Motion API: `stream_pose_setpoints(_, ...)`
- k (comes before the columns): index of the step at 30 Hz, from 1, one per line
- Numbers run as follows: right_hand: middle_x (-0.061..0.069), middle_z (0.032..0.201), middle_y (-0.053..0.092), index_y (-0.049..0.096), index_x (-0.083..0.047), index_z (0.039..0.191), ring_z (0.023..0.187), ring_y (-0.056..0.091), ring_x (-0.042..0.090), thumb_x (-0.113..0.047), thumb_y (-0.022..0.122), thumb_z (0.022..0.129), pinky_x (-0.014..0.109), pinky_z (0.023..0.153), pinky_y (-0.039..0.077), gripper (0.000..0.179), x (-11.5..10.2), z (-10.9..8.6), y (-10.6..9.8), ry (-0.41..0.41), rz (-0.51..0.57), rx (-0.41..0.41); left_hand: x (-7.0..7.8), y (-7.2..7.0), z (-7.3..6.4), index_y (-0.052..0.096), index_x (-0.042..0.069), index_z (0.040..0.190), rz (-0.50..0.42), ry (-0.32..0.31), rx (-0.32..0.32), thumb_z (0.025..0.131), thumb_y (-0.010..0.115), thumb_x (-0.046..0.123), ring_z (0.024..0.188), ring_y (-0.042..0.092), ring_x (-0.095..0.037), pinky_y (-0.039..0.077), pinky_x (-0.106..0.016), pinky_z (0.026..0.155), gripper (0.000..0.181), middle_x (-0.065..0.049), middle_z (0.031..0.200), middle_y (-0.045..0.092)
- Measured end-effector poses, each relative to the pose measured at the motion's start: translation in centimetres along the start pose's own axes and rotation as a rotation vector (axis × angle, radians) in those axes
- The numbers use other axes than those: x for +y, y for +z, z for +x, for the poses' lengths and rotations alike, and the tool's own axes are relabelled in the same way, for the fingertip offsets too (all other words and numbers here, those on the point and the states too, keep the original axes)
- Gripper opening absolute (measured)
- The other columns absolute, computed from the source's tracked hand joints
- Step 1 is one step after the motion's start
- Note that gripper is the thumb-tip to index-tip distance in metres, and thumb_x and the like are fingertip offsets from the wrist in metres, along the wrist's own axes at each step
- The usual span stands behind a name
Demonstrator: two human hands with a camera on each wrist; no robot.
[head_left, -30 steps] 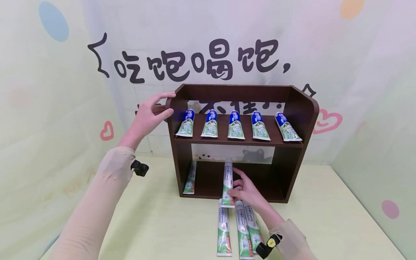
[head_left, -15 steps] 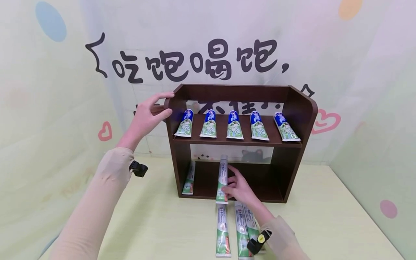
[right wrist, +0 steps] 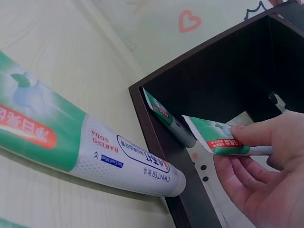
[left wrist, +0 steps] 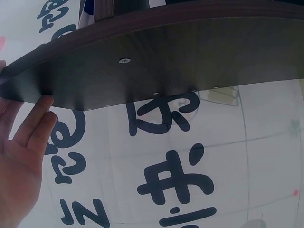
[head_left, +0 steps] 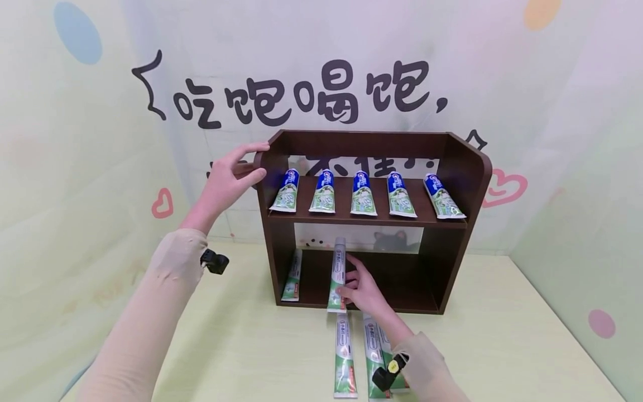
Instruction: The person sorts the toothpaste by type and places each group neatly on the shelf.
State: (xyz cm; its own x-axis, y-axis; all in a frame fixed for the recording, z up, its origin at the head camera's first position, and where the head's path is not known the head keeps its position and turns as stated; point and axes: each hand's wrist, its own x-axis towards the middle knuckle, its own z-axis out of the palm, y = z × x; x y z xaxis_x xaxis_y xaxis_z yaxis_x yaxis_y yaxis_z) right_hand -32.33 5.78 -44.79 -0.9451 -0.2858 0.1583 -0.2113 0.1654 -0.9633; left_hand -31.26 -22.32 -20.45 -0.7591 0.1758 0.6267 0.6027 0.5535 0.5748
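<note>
My right hand [head_left: 365, 290] pinches a green-and-white toothpaste tube [head_left: 337, 273] between thumb and fingers. It holds the tube cap-end up and tilted, at the front of the dark brown shelf's [head_left: 361, 222] lower level. Another such toothpaste tube [head_left: 292, 276] leans inside that level at the left wall, also seen in the right wrist view [right wrist: 168, 116]. On the upper left corner of the shelf, my left hand [head_left: 228, 178] grips the side panel. Its fingers [left wrist: 40, 126] touch the panel's outer face in the left wrist view.
Several blue-and-green toothpaste tubes [head_left: 363, 194] stand in a row on the upper level. More green-and-white tubes lie on the pale table before the shelf, one toothpaste tube [head_left: 344, 357] left of a pair partly hidden by my right forearm. Behind the shelf hangs a printed backdrop [head_left: 321, 33].
My right hand has moved left with the toothpaste tube, along the front of the lower level towards the tube at the left wall. The left hand keeps its place on the shelf.
</note>
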Motion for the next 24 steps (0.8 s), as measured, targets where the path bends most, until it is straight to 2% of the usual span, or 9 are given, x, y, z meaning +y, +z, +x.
stream_pose_setpoints(7,0.026,0.116,0.061,0.022,-0.009,0.157,0.083,0.066,0.021,0.007,0.068,0.085,0.037,0.064,0.061,0.086,0.2,0.7,0.7,-0.033,-0.012,0.002,0.0,0.1,0.1,0.057,0.008,0.137,0.006,0.026,0.011,0.094,0.063,0.009,0.119,0.065,-0.034,0.053,-0.017,0.095,0.043,-0.008,0.148,0.054)
stream_pose_setpoints(13,0.027,0.116,0.060,0.024,-0.007,0.155,0.082,0.066,0.018,0.007,0.067,0.085,0.033,0.063,0.060,0.084,0.8,1.6,1.4,-0.058,-0.017,-0.015,0.0,0.2,0.1,0.057,0.008,0.137,0.003,0.026,0.007,0.093,0.062,0.008,0.118,0.065,-0.036,0.052,-0.012,0.089,0.044,-0.009,0.148,0.053)
stream_pose_setpoints(19,0.027,0.119,0.060,0.025,-0.009,0.155,0.085,0.068,0.021,0.005,0.067,0.085,0.033,0.066,0.061,0.084,1.2,2.9,2.4,-0.075,0.019,-0.007,0.3,0.3,0.0,0.057,0.007,0.137,-0.002,0.031,0.010,0.093,0.062,0.006,0.118,0.065,-0.037,0.052,-0.012,0.091,0.044,-0.010,0.148,0.053)
stream_pose_setpoints(24,0.031,0.119,0.059,0.025,-0.005,0.155,0.085,0.069,0.025,0.008,0.067,0.084,0.037,0.066,0.061,0.083,1.6,4.0,3.1,-0.086,0.043,-0.008,-0.1,0.2,0.1,0.056,0.008,0.137,-0.022,0.025,0.010,0.094,0.061,0.008,0.119,0.064,-0.040,0.052,-0.012,0.088,0.044,-0.009,0.149,0.052)
